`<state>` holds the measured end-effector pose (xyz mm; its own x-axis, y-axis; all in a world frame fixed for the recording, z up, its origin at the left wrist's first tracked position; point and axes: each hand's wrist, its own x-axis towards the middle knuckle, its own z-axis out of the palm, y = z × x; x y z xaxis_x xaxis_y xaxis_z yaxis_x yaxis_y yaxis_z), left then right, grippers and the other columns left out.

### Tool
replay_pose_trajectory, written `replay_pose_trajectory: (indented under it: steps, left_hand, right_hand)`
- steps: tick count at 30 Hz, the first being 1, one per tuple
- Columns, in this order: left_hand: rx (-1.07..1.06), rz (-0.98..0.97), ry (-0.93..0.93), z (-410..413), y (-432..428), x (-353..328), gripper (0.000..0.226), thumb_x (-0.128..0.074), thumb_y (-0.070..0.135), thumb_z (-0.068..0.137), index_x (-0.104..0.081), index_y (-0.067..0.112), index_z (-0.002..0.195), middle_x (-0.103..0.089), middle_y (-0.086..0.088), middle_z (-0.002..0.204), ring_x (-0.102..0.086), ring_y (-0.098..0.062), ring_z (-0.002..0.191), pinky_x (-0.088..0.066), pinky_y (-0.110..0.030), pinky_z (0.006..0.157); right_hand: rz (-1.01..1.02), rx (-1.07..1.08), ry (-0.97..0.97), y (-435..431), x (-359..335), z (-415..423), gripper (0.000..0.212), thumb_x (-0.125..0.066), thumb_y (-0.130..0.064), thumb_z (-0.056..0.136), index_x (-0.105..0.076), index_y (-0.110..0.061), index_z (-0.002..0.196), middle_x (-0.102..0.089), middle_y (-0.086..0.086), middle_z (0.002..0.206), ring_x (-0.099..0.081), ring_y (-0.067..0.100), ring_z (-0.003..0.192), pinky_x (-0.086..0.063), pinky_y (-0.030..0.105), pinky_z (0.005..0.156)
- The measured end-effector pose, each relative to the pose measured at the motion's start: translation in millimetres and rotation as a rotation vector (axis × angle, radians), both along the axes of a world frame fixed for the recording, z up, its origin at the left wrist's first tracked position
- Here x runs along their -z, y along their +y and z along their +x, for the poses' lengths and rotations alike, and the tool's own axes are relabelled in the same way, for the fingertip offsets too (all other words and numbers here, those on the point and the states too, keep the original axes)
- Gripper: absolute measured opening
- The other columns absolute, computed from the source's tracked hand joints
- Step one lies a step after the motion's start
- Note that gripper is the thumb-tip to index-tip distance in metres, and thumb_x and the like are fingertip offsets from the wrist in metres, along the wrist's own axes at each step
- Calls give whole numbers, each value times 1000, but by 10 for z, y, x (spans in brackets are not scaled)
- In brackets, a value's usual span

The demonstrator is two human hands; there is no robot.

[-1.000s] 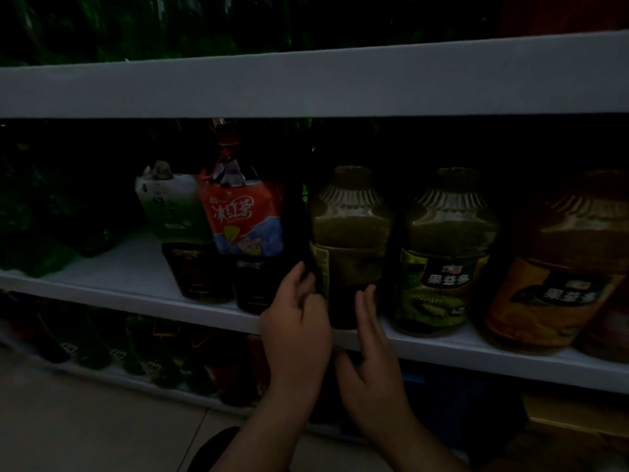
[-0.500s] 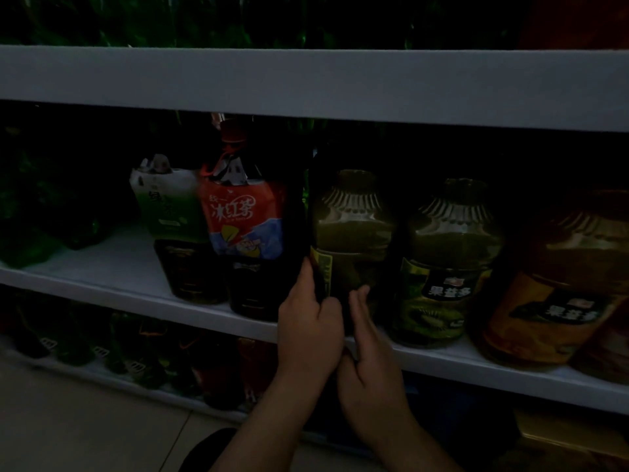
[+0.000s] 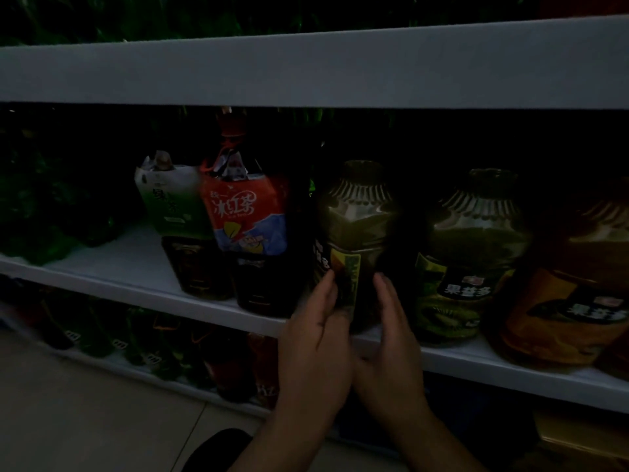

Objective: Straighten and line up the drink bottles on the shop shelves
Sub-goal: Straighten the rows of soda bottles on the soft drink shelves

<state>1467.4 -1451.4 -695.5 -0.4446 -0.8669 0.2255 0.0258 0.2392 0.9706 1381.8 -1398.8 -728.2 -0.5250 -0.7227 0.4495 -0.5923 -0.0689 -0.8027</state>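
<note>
My left grip (image 3: pixel 316 338) is curling round the dark green plastic juice bottle (image 3: pixel 357 226), my right grip (image 3: pixel 391 342) lying straight-fingered at its right side; the red-labelled tea bottle (image 3: pixel 252 226) alongside is reading 冰红茶

The left grip (image 3: pixel 316 338) and right grip (image 3: pixel 391 342) are bare, as are the left forearm (image 3: pixel 272 434) and right forearm (image 3: pixel 432 437) down to the lower edge. A thin dark line marks the back of the left grip. At seven o'clock from the left forearm shows a dark rounded shape (image 3: pixel 218 447), shoe or knee, too dim to tell.
</note>
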Motion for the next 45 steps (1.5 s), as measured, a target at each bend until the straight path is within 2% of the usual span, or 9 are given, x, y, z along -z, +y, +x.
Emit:
replay_pose_trajectory:
  steps: [2,5,11,14,18,22,26,37,45]
  left_hand:
    - [-32,-21,-17,49,-73,-44,36,-48,48,83,-51,67,113,-58,39,114,-52,15,110,-44,-5,84]
    - [-82,-9,-17,111,-313,-148,29,-48,43,83,-60,64,100,-71,20,97,-64,2,98,-50,-22,81]
    - [-94,-128,-186,59,-589,-352,37,-52,36,82,-64,32,117,-69,19,91,-61,2,89,-49,-25,76]
    - [-111,-181,-214,67,-609,-424,30,-53,18,90,-63,35,112,-62,25,97,-54,17,92,-48,-12,82]
    - [-47,-220,-247,39,-516,-460,47,-53,27,83,-39,66,105,-57,38,87,-52,22,85,-38,3,64]
    - [88,-69,-359,-106,-562,-400,74,-52,35,71,-26,42,140,-56,20,109,-54,0,93,-42,-15,74]
    - [83,94,-267,-150,-545,-346,64,-56,23,78,-39,38,137,-58,6,127,-55,-13,111,-46,-36,96]
    - [61,74,-188,-16,-542,-161,60,-45,23,68,-51,64,112,-63,32,105,-57,4,101,-47,-24,84]
    - [149,180,7,111,-597,57,67,-45,-5,83,-63,56,104,-65,25,113,-59,-1,112,-47,-26,95]
  right_hand:
    - [26,82,105,-84,1,106,93,-65,-46,81,3,-41,144,0,-24,152,-10,-4,138,-14,11,105]
    - [50,311,139,-285,-48,218,98,-46,-68,76,0,-23,149,-19,3,148,-24,18,131,-27,27,97]
    - [-26,563,176,-481,-54,152,87,-74,-40,75,-29,-9,143,-36,9,130,-36,26,117,-39,33,87]
    - [-48,521,147,-471,-28,119,82,-72,-31,78,-28,-8,144,-35,9,134,-35,26,120,-34,32,93]
    - [-88,433,86,-404,-29,18,78,-70,-22,83,-27,-13,147,-36,8,141,-38,20,126,-30,20,97]
    - [-95,367,51,-299,-21,8,68,-60,-19,91,-23,-19,149,-37,4,147,-34,10,130,-20,7,98]
    - [-57,294,71,-242,-34,-22,62,-49,-13,96,-19,-19,150,-37,4,148,-30,1,124,-13,-7,94]
    - [20,127,28,-224,1,-147,66,-41,-14,99,-1,-21,151,-20,2,156,-24,12,138,-16,12,103]
    - [-47,204,30,-217,45,-128,58,-45,-10,98,-19,-15,149,-33,4,150,-32,11,132,-19,9,103]
